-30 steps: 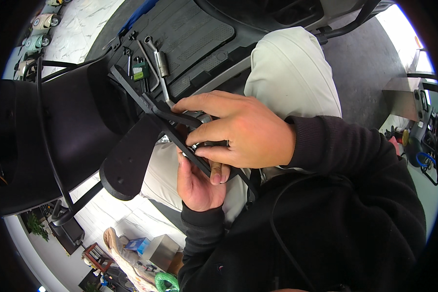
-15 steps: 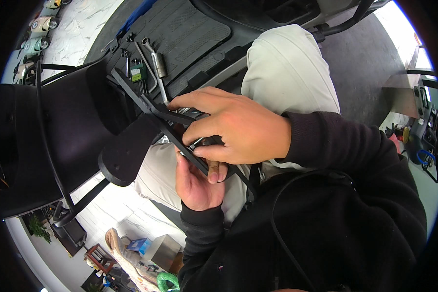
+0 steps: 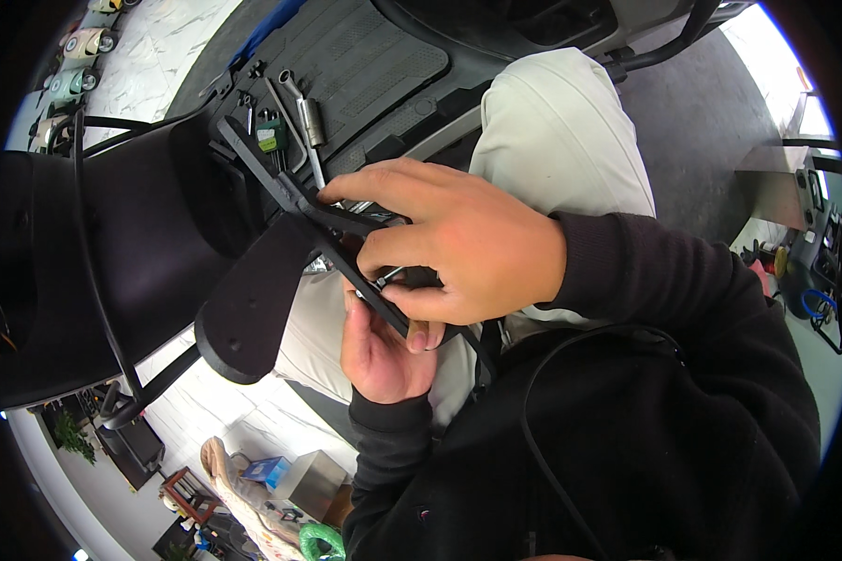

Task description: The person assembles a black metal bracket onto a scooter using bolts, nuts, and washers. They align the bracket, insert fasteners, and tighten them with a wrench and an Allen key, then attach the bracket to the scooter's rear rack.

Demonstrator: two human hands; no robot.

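Seen from above, a person in a black long-sleeved top and pale beige trousers sits beside a black scooter, working on a black plastic bracket held over the lap. The bracket is a flat, matte piece: a wide rounded paddle at its lower left, narrowing into thin straight arms that run up and left and down to the right between the hands.

The right hand lies on top, palm down, fingers curled over the bracket's narrow arm; its thumb and forefinger pinch a small metal part too small to identify. The left hand sits directly beneath, palm up, fingers closed round the same arm from below. The two hands are pressed close together, both clamped on the bracket, and the right hand hides most of the spot where they meet.

To the left, the scooter's seat is a large, smooth dark mass with a thin black cable curving across it. Above the hands, the ribbed black rubber footboard carries loose tools: a bent metal socket wrench and a small green-handled tool. Beyond lies pale marbled floor, and grey concrete floor to the right. A black cord loops across the person's chest.
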